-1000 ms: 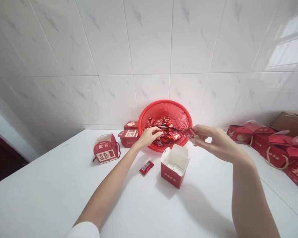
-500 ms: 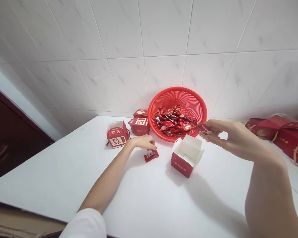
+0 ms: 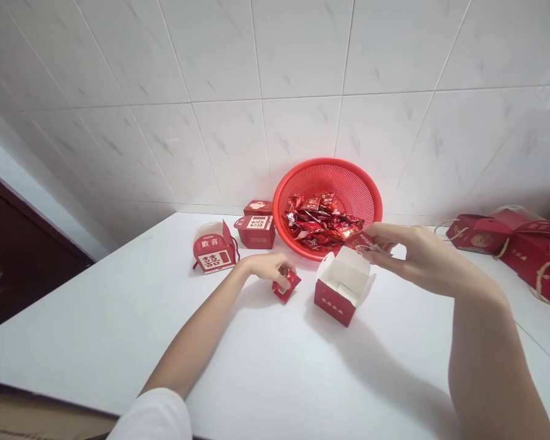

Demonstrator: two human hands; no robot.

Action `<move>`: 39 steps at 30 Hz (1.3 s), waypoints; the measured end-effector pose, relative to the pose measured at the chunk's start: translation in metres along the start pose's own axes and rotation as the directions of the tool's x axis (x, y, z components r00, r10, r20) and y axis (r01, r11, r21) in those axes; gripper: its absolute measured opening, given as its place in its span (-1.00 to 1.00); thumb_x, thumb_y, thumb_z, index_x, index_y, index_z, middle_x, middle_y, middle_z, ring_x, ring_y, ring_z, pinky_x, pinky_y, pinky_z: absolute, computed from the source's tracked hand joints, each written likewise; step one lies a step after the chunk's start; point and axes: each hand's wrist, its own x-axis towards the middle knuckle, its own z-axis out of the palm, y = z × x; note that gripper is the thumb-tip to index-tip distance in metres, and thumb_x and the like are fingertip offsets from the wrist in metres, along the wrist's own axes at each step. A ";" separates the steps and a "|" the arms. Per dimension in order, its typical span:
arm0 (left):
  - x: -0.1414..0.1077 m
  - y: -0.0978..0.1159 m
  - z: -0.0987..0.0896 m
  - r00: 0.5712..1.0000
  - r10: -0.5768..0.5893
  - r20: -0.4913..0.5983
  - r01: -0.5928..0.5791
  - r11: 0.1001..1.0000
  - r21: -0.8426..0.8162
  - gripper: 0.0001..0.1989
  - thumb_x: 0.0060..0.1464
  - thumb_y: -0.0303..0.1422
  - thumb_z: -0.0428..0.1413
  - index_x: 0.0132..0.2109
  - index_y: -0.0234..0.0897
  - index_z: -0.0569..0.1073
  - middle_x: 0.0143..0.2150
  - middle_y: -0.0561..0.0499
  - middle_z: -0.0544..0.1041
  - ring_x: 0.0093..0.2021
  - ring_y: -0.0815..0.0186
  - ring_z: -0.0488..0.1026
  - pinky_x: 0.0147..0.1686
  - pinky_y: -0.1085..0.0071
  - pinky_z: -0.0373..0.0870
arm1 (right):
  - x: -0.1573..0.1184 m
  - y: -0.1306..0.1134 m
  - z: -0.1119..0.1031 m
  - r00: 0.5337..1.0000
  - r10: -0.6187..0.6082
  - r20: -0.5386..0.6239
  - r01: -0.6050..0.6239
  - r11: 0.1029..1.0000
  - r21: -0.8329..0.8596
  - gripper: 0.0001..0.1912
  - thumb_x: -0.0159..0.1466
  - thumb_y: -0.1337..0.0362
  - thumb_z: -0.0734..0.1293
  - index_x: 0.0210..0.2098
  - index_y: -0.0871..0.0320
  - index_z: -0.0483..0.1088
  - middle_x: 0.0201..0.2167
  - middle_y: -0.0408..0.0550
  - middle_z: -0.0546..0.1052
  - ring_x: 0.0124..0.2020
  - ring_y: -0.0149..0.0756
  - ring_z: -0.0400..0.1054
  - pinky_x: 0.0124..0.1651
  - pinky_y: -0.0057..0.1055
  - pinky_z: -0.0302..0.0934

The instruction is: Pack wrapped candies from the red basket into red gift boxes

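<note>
My left hand (image 3: 271, 269) is closed on a small red candy packet (image 3: 288, 288) just above the white tabletop, left of an open gift box. That gift box (image 3: 335, 302) is red outside and white inside, with its top flaps standing up. Over the box's far right corner, my right hand (image 3: 401, 245) pinches a flat red candy packet (image 3: 365, 242) between thumb and fingers. Behind the box, a round red plastic basket (image 3: 376, 208) leans toward me and holds many red-wrapped candies (image 3: 323, 221).
Red gift boxes stand to the left, one with a cord (image 3: 214, 247) and another (image 3: 256, 232) beside the basket. More red boxes with rope handles (image 3: 508, 241) lie at the far right. A tiled wall (image 3: 302, 55) rises behind the white table (image 3: 119, 330).
My left hand has picked up the candy packet from the table and tilted it, moving slightly right. My right hand has shifted a little left with its packet, closer above the box.
</note>
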 end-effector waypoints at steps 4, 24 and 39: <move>-0.011 0.024 -0.001 0.929 0.178 -0.325 -0.276 0.917 -0.287 -0.69 -0.15 -0.20 0.34 -0.27 -0.32 0.59 -0.40 0.01 0.58 -0.39 0.34 0.47 -0.36 0.44 0.38 | 0.010 -0.001 0.017 0.991 0.030 -0.128 -0.007 0.984 0.179 -0.80 0.35 0.09 0.27 -0.25 0.10 0.34 -0.39 -0.08 0.50 -0.38 -0.26 0.38 -0.36 -0.37 0.24; -0.004 0.088 0.021 0.692 0.141 -0.708 -0.595 0.667 -0.449 -0.69 -0.05 -0.15 0.33 -0.24 -0.30 0.61 -0.29 0.02 0.59 -0.44 0.45 0.41 -0.42 0.49 0.41 | 0.032 0.004 0.046 0.926 0.203 -0.319 -0.010 0.856 0.516 -0.79 0.25 0.16 0.35 -0.16 0.11 0.42 -0.14 -0.01 0.53 -0.16 -0.20 0.44 -0.16 -0.26 0.33; -0.009 0.087 0.021 0.687 0.161 -0.709 -0.621 0.637 -0.457 -0.61 -0.09 -0.17 0.38 -0.14 -0.31 0.63 -0.25 -0.04 0.64 -0.43 0.40 0.51 -0.31 0.41 0.52 | 0.033 0.013 0.045 0.968 0.189 -0.166 -0.018 0.711 0.703 -0.63 0.18 0.08 0.48 -0.08 0.10 0.49 -0.15 0.02 0.60 -0.24 -0.18 0.53 -0.22 -0.25 0.45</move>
